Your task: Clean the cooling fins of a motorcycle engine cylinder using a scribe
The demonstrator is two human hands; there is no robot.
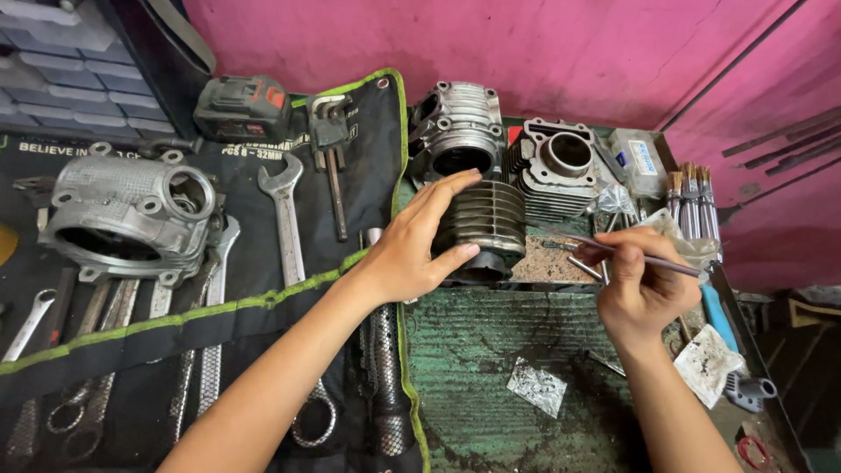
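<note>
Head view: the left hand (412,250) wraps around a dark finned engine cylinder (484,229), fingers spread over its top and the thumb pressed on its lower front, so it is clamped on the part. The cylinder stands near the middle of the green desk (491,350), just in front of two more finned engine parts, one silver (455,127) and one grey (556,171). The right hand (639,280) is closed on a thin brush handle (653,261) that slants across its fingers, its tip pointing toward the cylinder. Several brushes (690,197) stand beside that hand. To the left a black tool roll (263,263) with a green edge carries wrenches (285,219) and a silver engine cover (131,219).
</note>
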